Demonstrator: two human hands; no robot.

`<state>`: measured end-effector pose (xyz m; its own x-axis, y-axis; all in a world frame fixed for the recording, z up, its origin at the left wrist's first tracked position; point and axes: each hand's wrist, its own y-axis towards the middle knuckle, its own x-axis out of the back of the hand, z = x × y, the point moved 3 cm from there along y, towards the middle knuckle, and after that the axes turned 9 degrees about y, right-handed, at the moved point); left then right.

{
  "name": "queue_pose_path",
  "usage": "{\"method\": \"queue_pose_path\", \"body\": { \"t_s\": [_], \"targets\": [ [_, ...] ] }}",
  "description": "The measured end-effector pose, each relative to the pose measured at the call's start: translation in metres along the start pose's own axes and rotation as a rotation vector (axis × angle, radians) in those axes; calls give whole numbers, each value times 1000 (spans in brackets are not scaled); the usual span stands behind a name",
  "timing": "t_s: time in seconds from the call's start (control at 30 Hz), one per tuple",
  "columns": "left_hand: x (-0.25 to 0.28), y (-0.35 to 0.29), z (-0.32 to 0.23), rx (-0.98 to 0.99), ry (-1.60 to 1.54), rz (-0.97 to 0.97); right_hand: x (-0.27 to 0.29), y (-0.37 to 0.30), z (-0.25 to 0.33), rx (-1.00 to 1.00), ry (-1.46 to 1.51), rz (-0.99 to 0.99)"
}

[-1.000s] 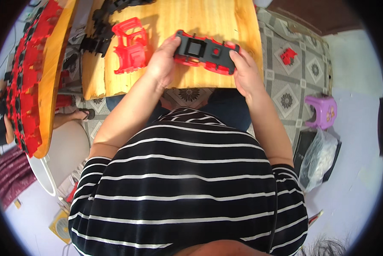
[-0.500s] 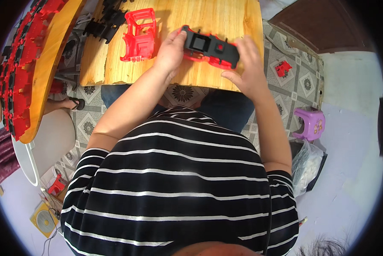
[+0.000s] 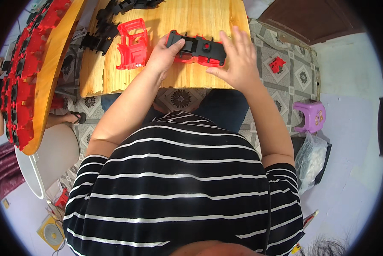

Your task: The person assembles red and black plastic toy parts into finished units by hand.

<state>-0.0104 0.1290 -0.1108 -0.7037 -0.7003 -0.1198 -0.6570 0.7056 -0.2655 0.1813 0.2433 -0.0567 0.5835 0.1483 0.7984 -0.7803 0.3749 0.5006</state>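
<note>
A black plastic toy-car chassis [image 3: 217, 52] fitted to a red plastic shell [image 3: 195, 60] lies over the wooden table, dark side up. My left hand [image 3: 159, 56] grips its left end, with the thumb pressed on top near a square opening. At the other end, my right hand [image 3: 241, 65] is open with fingers spread, right beside the chassis; whether the palm touches it I cannot tell. An open red plastic car body [image 3: 134, 48] stands on the table left of my left hand. Several black plastic chassis parts [image 3: 101, 37] lie in a row beyond it.
To the left, a curved-looking wooden board [image 3: 44, 98] carries many stacked red and black parts [image 3: 23, 91]. A white tabletop edge [image 3: 31, 175] is below it. On the tiled floor at right lie a red piece [image 3: 276, 65], a purple stool [image 3: 309, 116] and a plastic bag [image 3: 309, 160].
The view has shifted, so the table and its things appear further left and lower. My left thumb has moved onto the chassis top, and my right fingers have spread and lifted from its end.
</note>
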Motion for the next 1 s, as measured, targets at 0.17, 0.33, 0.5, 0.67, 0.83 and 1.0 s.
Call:
{"method": "queue_pose_path", "body": {
  "t_s": [0.17, 0.33, 0.5, 0.67, 0.83, 1.0],
  "targets": [
    [-6, 6, 5, -11, -81, -42, -20, 14, 6, 156, 111, 166],
    [-8, 7, 4, 15, -167, 1, -14, 23, 22, 192, 73, 168],
    [8, -71, -12, -478, 628, 62, -28, 18, -17, 5, -278, 64],
    [122, -113, -47, -1210, 1117, -523, -13, 57, 15, 40, -490, 118],
    [150, -58, -28, -948, 1023, -186, -58, 164, 113, 338, 195, 11],
    [134, -99, -21, -915, 1157, -107, -178, 257, 192, 75, -50, 573]
  ]
}}
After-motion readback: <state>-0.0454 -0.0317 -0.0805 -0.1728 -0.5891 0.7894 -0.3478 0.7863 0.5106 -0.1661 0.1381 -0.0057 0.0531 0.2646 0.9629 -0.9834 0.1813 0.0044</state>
